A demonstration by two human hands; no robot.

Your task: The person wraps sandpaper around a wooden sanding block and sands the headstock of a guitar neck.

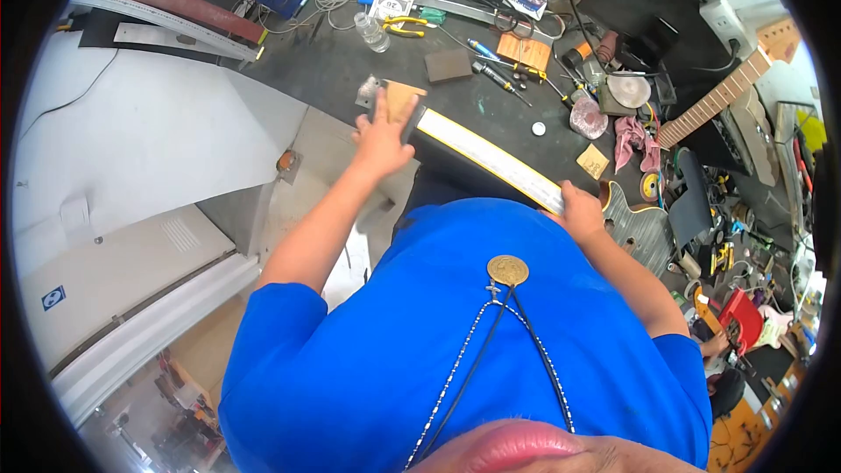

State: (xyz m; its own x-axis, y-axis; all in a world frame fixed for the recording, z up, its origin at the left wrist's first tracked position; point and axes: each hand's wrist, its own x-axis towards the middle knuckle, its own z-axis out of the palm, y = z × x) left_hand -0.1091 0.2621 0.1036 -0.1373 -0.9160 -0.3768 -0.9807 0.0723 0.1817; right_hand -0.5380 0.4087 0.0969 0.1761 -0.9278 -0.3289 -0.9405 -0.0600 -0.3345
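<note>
My left hand (383, 147) is at the bench's front edge, its fingers spread over a tan rectangular piece (405, 96) that looks like sandpaper or thin wood. Something dark shows just beside that piece. My right hand (580, 210) closes round the near right end of a long, flat white bar with yellow edges (491, 158). The bar slants along the front edge of the bench, its far end close to my left hand. Its underside is hidden.
Across the dark bench (464, 109) lie a grey-brown block (448, 65), a glass bottle (372, 33), yellow-handled pliers (405, 28), screwdrivers and a white cap (538, 129). A guitar neck (714, 98) and dark guitar body (638, 226) stand at right. Another person's hand (714, 344) shows lower right.
</note>
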